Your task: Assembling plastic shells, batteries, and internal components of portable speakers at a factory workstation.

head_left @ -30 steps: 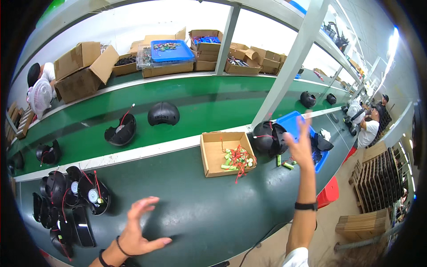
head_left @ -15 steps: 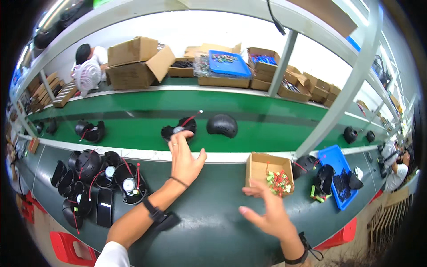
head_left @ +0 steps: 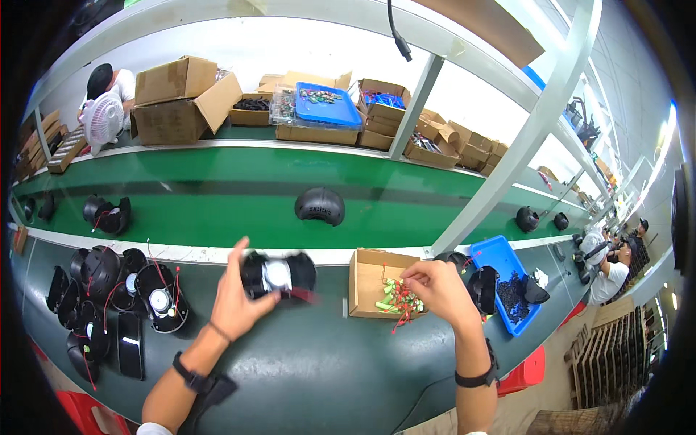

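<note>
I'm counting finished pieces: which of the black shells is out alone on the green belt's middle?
The closed, domed black shell, lying by itself mid-belt. The left hand holds an open one; the rest are piled at the left.

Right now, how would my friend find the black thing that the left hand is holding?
Start at the long green conveyor belt and come down to the dark worktable in front of it. Just left of the small open cardboard box, the left hand grips a black shell part. It alone is lifted in a hand and shows a round white piece, unlike the parts piled at far left.
</note>
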The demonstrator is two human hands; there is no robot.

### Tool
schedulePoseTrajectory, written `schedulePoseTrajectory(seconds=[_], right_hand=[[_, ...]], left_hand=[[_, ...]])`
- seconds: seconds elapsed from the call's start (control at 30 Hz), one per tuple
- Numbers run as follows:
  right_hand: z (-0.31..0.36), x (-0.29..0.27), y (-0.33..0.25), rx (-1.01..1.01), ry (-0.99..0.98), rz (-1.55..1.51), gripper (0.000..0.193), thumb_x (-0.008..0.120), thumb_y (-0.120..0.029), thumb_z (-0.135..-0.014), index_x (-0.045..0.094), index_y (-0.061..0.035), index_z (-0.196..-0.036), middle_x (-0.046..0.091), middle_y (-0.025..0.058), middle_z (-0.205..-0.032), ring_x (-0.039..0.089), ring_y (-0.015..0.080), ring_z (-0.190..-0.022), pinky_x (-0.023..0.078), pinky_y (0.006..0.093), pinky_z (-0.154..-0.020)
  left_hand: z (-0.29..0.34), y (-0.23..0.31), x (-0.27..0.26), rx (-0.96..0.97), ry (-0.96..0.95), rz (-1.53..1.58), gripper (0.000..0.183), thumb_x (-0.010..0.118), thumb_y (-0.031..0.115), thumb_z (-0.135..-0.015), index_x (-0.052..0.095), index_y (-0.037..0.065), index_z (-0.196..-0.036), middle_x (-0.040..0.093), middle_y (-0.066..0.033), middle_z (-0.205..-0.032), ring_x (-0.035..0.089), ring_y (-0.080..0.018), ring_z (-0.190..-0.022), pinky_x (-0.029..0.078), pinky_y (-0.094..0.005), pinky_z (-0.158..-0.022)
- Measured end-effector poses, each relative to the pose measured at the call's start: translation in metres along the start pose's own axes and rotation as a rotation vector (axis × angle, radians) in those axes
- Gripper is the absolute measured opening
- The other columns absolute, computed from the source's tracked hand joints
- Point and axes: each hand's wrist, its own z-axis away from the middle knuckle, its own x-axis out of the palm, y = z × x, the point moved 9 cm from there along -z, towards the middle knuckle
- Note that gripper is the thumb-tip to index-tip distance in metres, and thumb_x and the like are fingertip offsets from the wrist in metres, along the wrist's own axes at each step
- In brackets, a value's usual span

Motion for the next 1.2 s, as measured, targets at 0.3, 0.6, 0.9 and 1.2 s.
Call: schedulePoseTrajectory(seconds=[0.3,0.6,0.9,1.2], right_hand=[[-0.031,0.137,0.017,-0.159,-0.472,0.855,0.013,0.072,-0.009,-0.085,0.079,-0.0087,-0.096,0.081,0.0131,-0.097,0.079,0.0356,-0.097,0.062,0.0473,-0.087],[-0.012,-0.027,-0.07,-0.208,0.3,-0.088,0.021,0.07,0.002,-0.095,0.076,-0.0018,-0.114,0.069,0.0156,-0.105,0.075,0.0256,-0.089,0.063,0.036,-0.072],[0.043,0.005,-0.06,-0.042,0.242,0.105,0.03,0.083,0.0,-0.084,0.068,-0.0013,-0.11,0.067,0.0152,-0.093,0.075,0.0303,-0.088,0.063,0.0422,-0.076],[0.036,0.004,-0.048,-0.205,-0.238,0.677,0.021,0.062,-0.012,-0.104,0.074,0.0001,-0.117,0.062,0.0188,-0.093,0.064,0.0328,-0.083,0.053,0.0426,-0.077]], left_hand=[[0.1,0.019,-0.001,0.175,-0.324,-0.012,0.099,0.096,0.018,-0.073,0.042,0.005,-0.153,0.06,-0.0208,-0.143,0.062,-0.0383,-0.131,0.048,-0.0459,-0.114],[0.105,0.009,0.004,0.129,-0.293,0.113,0.096,0.094,0.017,-0.076,0.04,0.0,-0.154,0.057,-0.0239,-0.142,0.059,-0.0409,-0.131,0.048,-0.0468,-0.114],[0.105,0.002,0.005,0.113,-0.285,0.063,0.103,0.095,0.019,-0.073,0.036,0.0,-0.156,0.061,-0.0216,-0.137,0.064,-0.0346,-0.127,0.05,-0.0441,-0.112],[0.107,-0.006,0.001,0.043,-0.299,0.13,0.101,0.095,0.018,-0.074,0.039,0.002,-0.156,0.058,-0.0224,-0.138,0.062,-0.0397,-0.127,0.05,-0.0458,-0.11]])
